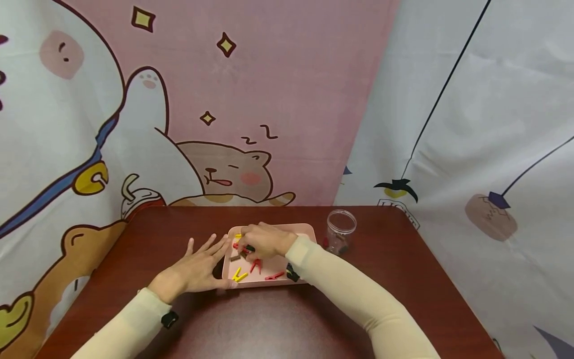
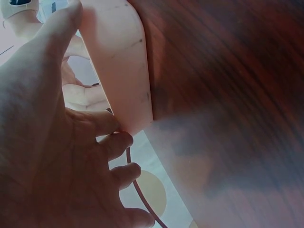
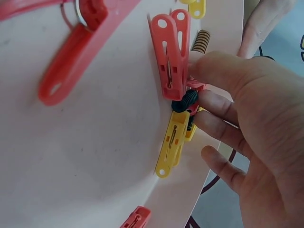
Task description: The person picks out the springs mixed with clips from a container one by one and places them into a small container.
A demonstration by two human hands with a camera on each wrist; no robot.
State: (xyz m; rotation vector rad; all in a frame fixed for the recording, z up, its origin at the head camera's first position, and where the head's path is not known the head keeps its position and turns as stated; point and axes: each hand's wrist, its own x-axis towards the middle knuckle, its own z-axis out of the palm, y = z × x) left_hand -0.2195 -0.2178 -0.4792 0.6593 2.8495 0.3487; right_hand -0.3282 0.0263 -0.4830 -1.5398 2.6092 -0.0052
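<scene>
A shallow pink tray point(image 1: 278, 282) holds red and yellow clothespins and coil springs. My left hand point(image 1: 197, 269) rests against its left end, fingers spread, with the thumb near the front corner. Inside the tray's left part, my right hand point(image 1: 264, 241) has its fingers bent down at a cluster of pieces. In the right wrist view its fingertips are at a dark spring point(image 3: 185, 101) and a partly hidden red piece, between a red clothespin point(image 3: 168, 57) and a yellow clothespin point(image 3: 172, 142). Whether they pinch anything is hidden. A brown spring point(image 3: 201, 41) lies beside the thumb.
A clear open jar point(image 1: 342, 224) with some small dark and red pieces inside stands right of the tray. Another red clothespin point(image 1: 274, 275) and a yellow one point(image 1: 239, 274) lie along the tray's front. The brown table point(image 1: 287, 324) meets a printed curtain behind.
</scene>
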